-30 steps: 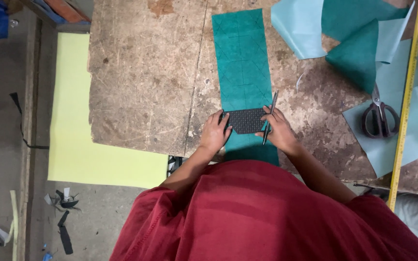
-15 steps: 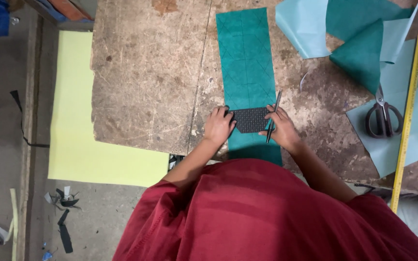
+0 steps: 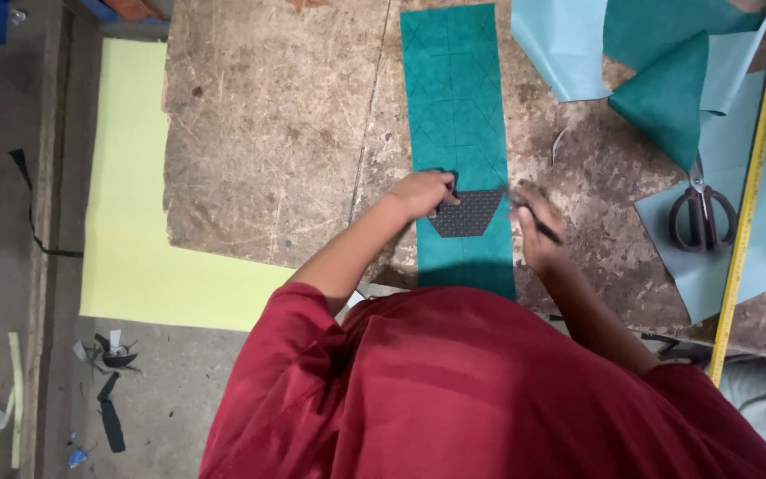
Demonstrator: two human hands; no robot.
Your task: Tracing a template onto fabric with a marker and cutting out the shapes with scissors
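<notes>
One teal strip (image 3: 456,133), long axis running away from worker; one dark template (image 3: 465,213) across it, pressed under left hand (image 3: 423,191); right hand (image 3: 535,231) gripping one pen (image 3: 544,229).

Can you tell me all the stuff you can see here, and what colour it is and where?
Worktable: one, worn brown, fills the upper middle.
Teal strip: one, dark teal, lying lengthwise down the table's middle, faint lines drawn on it.
Template: one, dark grey with dots, flat on the strip's lower part.
Pen: one, dark, in the right hand.
Fabric sheets: several, pale blue and teal, piled top right.
Scissors: one pair, dark handles, on a pale blue sheet at the right.
Measuring tape: one, yellow, along the right edge.
Yellow sheet: one, pale yellow, left of the table.
Scraps: a few, dark, on the floor bottom left.
Left hand: pressing on the template.
Right hand: beside the template's right edge, blurred.
</notes>
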